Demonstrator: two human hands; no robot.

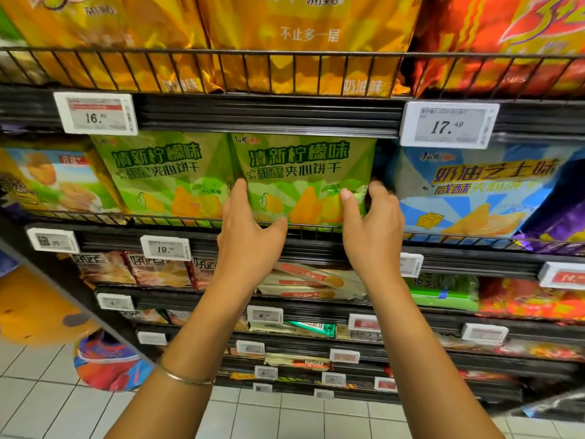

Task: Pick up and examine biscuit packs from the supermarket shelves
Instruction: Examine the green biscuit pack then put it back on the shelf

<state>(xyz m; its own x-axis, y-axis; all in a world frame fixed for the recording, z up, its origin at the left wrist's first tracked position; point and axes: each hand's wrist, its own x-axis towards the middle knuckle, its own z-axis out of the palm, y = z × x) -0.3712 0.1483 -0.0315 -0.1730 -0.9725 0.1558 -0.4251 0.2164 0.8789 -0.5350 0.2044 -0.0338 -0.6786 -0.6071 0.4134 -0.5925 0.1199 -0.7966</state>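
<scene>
A green lemon biscuit pack (304, 172) stands upright on the wire-fronted shelf, with a second identical green pack (161, 172) to its left. My left hand (250, 229) reaches to the pack's lower left edge, fingertips between the two green packs and thumb out beneath it. My right hand (370, 217) grips the pack's lower right edge, thumb on its front and fingers curled behind. The pack's bottom is hidden by the shelf's wire rail (158, 217).
A blue cheese biscuit pack (474, 191) stands to the right, yellow packs (285, 42) and an orange pack (506, 42) on the shelf above. Price tags (448, 123) hang on the shelf edges. Lower shelves hold more packs (310, 280). White floor tiles (285, 416) lie below.
</scene>
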